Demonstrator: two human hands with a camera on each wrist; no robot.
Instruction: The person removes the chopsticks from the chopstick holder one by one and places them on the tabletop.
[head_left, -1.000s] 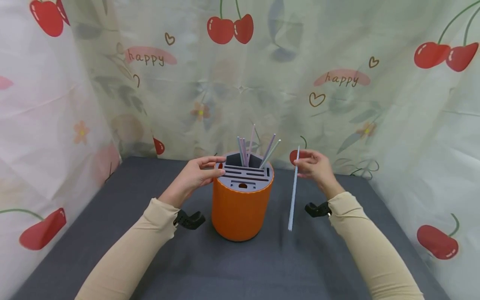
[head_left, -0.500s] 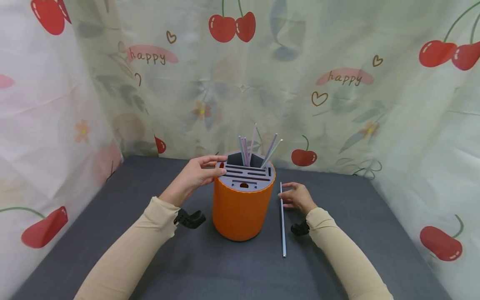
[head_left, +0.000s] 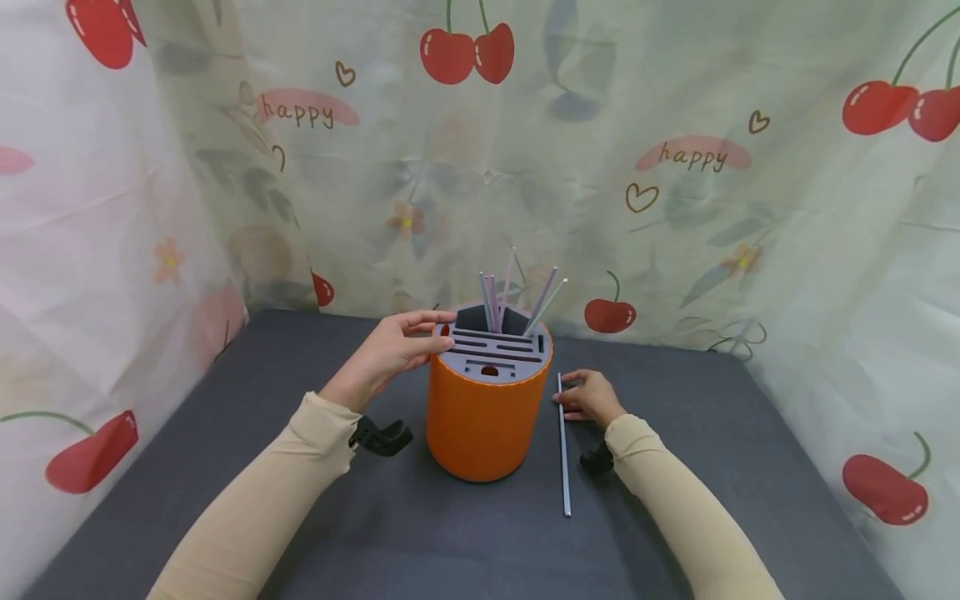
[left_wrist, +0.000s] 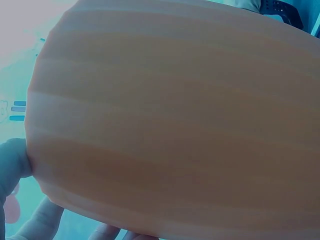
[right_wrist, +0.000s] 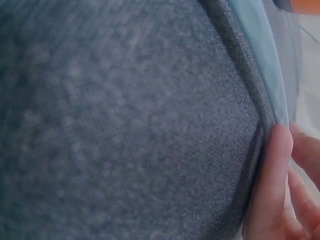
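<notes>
An orange utensil holder (head_left: 483, 425) with a slotted grey top stands upright on the dark cloth. My left hand (head_left: 390, 354) holds the left side of its rim; in the left wrist view the holder's wall (left_wrist: 175, 125) fills most of the picture, with fingers (left_wrist: 42, 220) along its edge. Several pastel chopsticks (head_left: 491, 304) lean in its rear opening. Right of the holder, my right hand (head_left: 592, 397) pinches a pale-blue chopstick (head_left: 565, 467) near its far end. In the right wrist view the chopstick (right_wrist: 262, 50) runs from the fingertips (right_wrist: 280, 137), low over the cloth.
Dark grey cloth (head_left: 375, 533) covers the table. Printed curtains (head_left: 480, 183) with cherries and hearts enclose the back and both sides. A black wrist band (head_left: 382, 437) sits on the left wrist and another (head_left: 596, 460) on the right.
My right hand has come down and left with the chopstick, from beside the holder's top to low over the cloth; it barely shifts in the last half second. The left hand stays on the holder.
</notes>
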